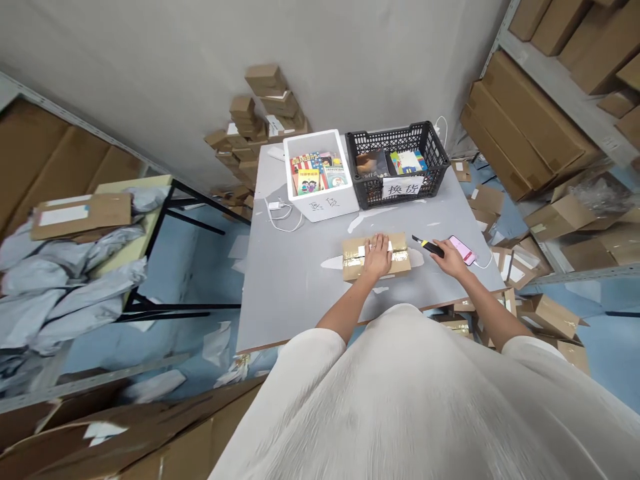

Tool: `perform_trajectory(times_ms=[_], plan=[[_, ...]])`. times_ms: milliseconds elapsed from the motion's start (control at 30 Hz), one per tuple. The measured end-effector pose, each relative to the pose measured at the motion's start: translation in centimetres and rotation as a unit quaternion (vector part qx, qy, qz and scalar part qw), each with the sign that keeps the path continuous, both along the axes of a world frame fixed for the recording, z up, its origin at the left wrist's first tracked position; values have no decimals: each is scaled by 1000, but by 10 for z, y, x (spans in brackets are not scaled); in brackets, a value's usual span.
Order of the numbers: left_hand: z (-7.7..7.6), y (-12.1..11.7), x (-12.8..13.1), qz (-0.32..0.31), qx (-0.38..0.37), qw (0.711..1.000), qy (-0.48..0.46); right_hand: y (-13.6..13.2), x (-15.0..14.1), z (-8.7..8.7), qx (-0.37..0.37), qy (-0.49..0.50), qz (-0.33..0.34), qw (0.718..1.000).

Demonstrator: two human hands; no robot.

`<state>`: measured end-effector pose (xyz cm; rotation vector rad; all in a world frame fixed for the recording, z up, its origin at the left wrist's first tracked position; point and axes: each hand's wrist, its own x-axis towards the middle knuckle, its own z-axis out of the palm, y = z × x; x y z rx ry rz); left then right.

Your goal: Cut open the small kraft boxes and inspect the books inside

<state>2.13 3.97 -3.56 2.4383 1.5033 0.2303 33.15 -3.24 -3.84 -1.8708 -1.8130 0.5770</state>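
Head view: flat left hand (pixel 379 255) touches box (pixel 356 264), right hand (pixel 451 259) grips cutter (pixel 431 247).

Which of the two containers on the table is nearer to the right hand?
The black crate, with openwork sides; the solid-walled white box stands to its left, farther from the right hand.

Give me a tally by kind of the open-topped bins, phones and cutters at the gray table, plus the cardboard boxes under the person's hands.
Open-topped bins: 2, a white bin and a black bin
Phone: 1
Cutter: 1, in the right hand
Cardboard box: 1, under the left hand
Total: 5
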Motion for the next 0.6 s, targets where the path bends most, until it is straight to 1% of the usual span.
perform_trajectory(times_ms=[133, 267, 400, 500, 600], plan=[[0, -1, 0, 1, -19, 1000, -3, 7, -6, -2, -11, 29, 8, 999], [3, -13, -15, 6, -32, 999, -7, 25, -21, -2, -7, 50, 35, 998], [8, -34, -42, 29, -41, 999, 6, 61, -47, 6, -6, 63, 84, 994], [12, -51, -62, 46, -42, 998, 15, 93, -74, 13, 1, 59, 146, 988], [15, -66, -75, 67, -39, 997, 15, 117, -102, 17, -11, 32, 194, 980]])
